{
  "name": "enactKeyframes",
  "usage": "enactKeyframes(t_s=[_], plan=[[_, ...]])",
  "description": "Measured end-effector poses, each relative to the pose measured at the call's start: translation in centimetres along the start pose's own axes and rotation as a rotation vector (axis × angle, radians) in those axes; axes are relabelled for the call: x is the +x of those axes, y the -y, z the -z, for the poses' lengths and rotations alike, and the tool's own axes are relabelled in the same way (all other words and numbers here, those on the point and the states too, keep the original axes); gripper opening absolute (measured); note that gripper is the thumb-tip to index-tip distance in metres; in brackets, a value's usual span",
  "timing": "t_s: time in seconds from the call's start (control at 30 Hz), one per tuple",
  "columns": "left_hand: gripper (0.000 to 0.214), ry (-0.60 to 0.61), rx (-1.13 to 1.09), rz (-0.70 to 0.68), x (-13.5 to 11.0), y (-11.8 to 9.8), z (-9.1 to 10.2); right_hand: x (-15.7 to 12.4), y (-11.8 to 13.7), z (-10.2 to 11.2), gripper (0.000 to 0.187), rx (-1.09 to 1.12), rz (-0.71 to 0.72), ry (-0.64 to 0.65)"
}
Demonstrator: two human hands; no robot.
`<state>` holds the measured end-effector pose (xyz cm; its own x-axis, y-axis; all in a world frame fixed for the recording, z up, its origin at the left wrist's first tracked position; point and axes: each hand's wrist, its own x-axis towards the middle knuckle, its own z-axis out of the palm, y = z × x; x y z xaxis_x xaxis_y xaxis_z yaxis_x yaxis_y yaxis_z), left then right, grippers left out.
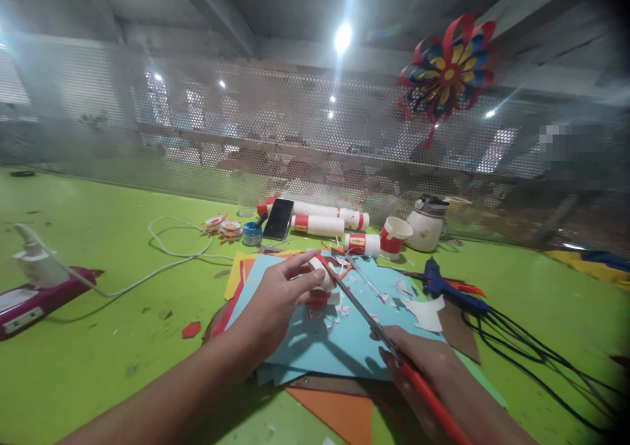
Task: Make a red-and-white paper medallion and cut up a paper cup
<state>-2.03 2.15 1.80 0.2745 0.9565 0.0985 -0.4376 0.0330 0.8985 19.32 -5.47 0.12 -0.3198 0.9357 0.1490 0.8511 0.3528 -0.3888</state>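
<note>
My left hand (275, 300) pinches a small white paper cup with a red band (322, 281), holding it over a light blue sheet of paper (339, 340). My right hand (423, 366) grips red-handled scissors (359, 307), whose open blades reach the cup's rim. White and red paper snippets (339, 310) lie on the blue sheet beneath the cup. The blue sheet rests on a stack of coloured sheets, with orange (339, 412) and yellow showing at the edges.
White glue tubes (319, 225), a phone (278, 218), a red-banded paper cup (392, 236) and a white pot (426, 225) stand at the back. A blue glue gun (445, 287) with black cables lies right. A pink power strip (34, 297) lies left. A paper flower (445, 67) hangs on the mesh wall.
</note>
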Motion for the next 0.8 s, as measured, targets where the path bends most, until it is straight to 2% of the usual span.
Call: enactKeyframes(t_s=[0.13,0.3,0.53,0.8], plan=[[0.039,0.028,-0.003,0.006,-0.03,-0.06,-0.12,-0.05,-0.28,-0.22,0.027,-0.022,-0.017,-0.011],[0.042,0.026,-0.009,0.015,0.02,-0.06,-0.14,-0.13,-0.62,-0.08,0.022,-0.027,0.010,0.036],[0.045,0.036,-0.068,0.009,0.04,0.13,0.03,-0.15,-0.09,-0.16,0.018,-0.056,-0.007,-0.067],[0.054,-0.003,-0.060,0.018,0.26,0.23,0.47,0.26,-0.27,0.16,0.027,0.012,0.034,0.003]])
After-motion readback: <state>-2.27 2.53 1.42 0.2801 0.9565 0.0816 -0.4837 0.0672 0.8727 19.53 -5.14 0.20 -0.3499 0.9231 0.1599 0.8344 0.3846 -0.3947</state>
